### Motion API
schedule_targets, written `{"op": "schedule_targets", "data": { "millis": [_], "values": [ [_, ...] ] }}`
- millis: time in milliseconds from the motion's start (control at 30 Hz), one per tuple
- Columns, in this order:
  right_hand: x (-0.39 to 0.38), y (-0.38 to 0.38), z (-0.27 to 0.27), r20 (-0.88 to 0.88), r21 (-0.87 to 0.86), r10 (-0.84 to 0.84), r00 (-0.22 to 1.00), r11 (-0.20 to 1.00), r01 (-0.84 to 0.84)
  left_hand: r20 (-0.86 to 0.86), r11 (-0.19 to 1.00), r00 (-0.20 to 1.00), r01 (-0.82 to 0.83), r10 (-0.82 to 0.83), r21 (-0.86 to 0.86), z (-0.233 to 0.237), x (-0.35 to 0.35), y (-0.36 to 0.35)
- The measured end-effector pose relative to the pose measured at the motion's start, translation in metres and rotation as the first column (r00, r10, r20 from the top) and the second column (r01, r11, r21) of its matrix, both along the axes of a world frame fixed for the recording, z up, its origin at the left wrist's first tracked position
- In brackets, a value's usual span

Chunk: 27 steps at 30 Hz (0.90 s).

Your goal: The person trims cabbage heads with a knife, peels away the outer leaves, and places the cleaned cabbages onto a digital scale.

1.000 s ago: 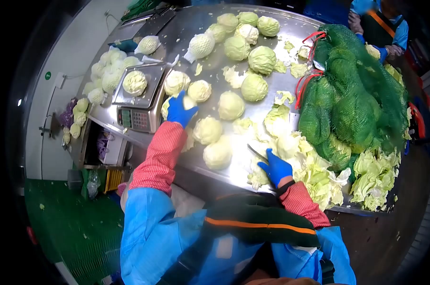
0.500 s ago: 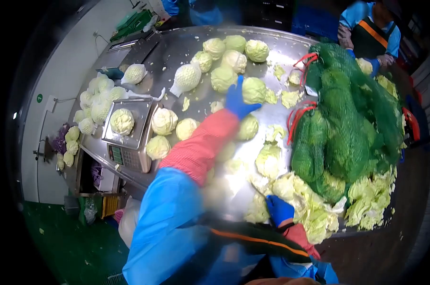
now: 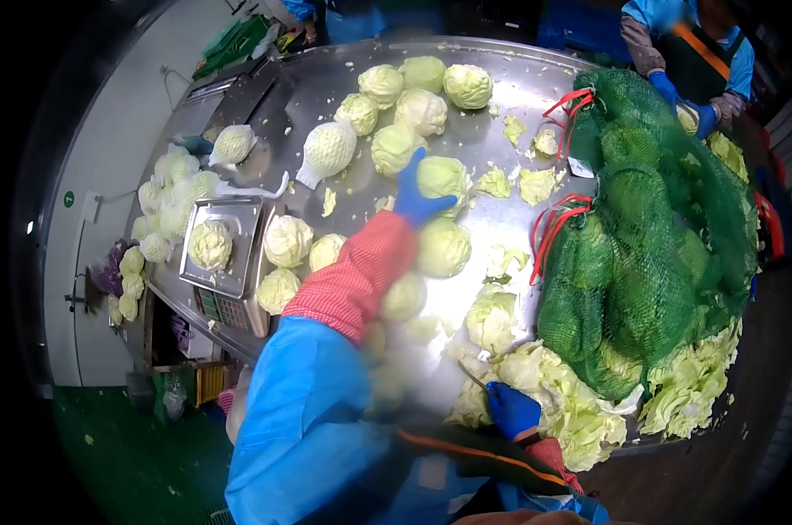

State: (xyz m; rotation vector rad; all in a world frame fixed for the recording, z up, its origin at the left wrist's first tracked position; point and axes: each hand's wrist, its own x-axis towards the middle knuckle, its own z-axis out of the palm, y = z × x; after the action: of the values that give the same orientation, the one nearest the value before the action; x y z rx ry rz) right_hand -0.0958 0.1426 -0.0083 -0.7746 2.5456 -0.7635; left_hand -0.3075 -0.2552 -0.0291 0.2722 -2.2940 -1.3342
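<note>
My left hand (image 3: 420, 199), in a blue glove, reaches across the steel table and cups the near left side of a trimmed pale green cabbage (image 3: 442, 178). Its thumb and fingers lie around that head. Another cabbage (image 3: 444, 248) sits just below the hand, and one more (image 3: 397, 149) lies beyond the fingertips. Low in the view, my right hand (image 3: 511, 409), also blue-gloved, is closed on a thin, dark-bladed tool that looks like a knife (image 3: 473, 376). Loose cabbage leaves (image 3: 558, 402) lie right beside it, and a partly trimmed cabbage (image 3: 492, 319) is above.
Green net sacks of cabbages (image 3: 636, 254) with red ties fill the table's right side. A scale (image 3: 230, 254) bearing a cabbage stands left, near foam-netted cabbages (image 3: 173, 197). A co-worker (image 3: 702, 61) handles a cabbage at the far right.
My left hand has closed in around the cabbage, which has shifted slightly left and toward me. My right hand stays low by the leaves. The whole view has shifted a little.
</note>
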Motion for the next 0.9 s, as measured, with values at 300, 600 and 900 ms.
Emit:
{"op": "schedule_targets", "data": {
  "millis": [300,600,900],
  "values": [
    [0.000,0.002,-0.002,0.018,0.002,0.000,1.000,1.000,0.000,-0.017,0.954,0.987,-0.157,0.158,-0.254,0.037,0.052,-0.016],
    [0.011,0.008,-0.024,-0.034,-0.062,-0.032,0.999,0.998,0.030,0.416,0.724,0.735,-0.147,0.536,-0.673,0.062,0.094,-0.072],
    [0.007,0.003,-0.016,0.008,0.020,-0.011,1.000,1.000,0.011,0.127,0.718,0.869,-0.304,0.479,-0.626,0.050,-0.039,-0.158]
  ]
}}
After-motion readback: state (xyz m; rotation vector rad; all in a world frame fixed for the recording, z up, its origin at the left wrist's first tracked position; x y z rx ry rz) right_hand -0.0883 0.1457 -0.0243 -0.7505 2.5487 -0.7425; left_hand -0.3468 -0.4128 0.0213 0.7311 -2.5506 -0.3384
